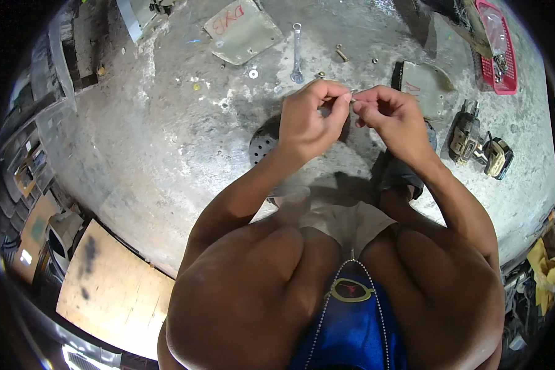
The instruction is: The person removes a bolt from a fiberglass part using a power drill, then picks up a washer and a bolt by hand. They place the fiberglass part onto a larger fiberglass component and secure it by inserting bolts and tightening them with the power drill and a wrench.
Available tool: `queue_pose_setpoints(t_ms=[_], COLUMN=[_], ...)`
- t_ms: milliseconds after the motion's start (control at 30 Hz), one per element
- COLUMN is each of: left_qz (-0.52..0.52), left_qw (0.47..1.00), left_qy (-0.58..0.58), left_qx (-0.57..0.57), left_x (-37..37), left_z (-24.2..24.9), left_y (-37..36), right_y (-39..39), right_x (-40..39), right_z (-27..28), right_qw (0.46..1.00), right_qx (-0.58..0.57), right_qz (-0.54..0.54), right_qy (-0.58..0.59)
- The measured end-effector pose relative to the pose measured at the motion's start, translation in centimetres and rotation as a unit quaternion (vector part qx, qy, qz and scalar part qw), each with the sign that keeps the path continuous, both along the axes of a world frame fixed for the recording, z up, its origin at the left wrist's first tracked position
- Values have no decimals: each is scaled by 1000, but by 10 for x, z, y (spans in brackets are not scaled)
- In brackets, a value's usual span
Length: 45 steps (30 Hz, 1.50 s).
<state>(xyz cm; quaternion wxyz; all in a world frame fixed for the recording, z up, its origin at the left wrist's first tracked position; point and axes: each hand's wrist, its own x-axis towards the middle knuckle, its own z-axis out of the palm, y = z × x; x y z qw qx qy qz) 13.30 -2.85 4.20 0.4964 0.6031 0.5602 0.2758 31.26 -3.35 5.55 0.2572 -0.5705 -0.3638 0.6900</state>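
My left hand (311, 120) and my right hand (394, 120) meet in front of me above the concrete floor, each with thumb and forefinger pinched. Something small and light-coloured shows between the fingertips, too tiny to name. Just beyond the left hand lies a combination wrench (298, 55). A bolt (342, 55) and a small nut (375, 60) rest on the floor farther off. To the left of the wrench sits a flat washer (253, 74). Behind my right hand is a metal plate (427, 89) with red marking, partly hidden.
Another plate (243, 40) with red lettering lies at the far left. On the right are a power drill (465, 135) and what looks like a battery pack (498, 157). A red basket (505, 74) holds small metal parts. A wooden board (114, 283) stands at lower left.
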Motion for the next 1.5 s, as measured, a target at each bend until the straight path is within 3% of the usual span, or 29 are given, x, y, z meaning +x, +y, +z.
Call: queue_pose_setpoints(t_ms=[100,167,400,600,667,733,800,900,1133,1300,1433,1467,1500], left_qz=[90,-2,-110,-215,-196,-147,-12,-7,-54,-19,-41,14,70], left_qw=[990,998,961,947,965,946,960,954,942,937,946,980,982], left_qy=[-86,15,88,92,75,215,248,294,327,339,321,176,24], left_qx=[-73,57,238,218,160,193,129,59,56,84,2,-88,-176], left_x=[-3,-5,-7,-13,-23,-47,-69,-89,-80,-79,-72,-63,-53], left_z=[-10,-3,-12,-15,-20,-34,-53,-65,-62,-67,-50,-39,-27], left_y=[-4,-2,-15,-37,-36,-29,-11,4,6,3,2,-1,-4], right_y=[-3,0,-12,-30,-38,-40,-40,-38,-26,-22,-21,-20,-20], right_x=[-1,0,5,17,24,30,35,38,31,17,15,15,13], right_z=[2,3,-1,-10,-23,-29,-32,-36,-26,-14,-9,-7,-5], right_qw=[999,999,998,995,995,996,995,994,995,990,988,989,989], right_qx=[-11,-22,-43,-74,-75,-76,-96,-103,-94,-85,-61,-49,-51], right_qz=[-42,-44,-9,57,52,47,34,22,9,-48,-57,-53,-52], right_qy=[7,7,40,42,29,15,13,18,42,106,129,127,125])
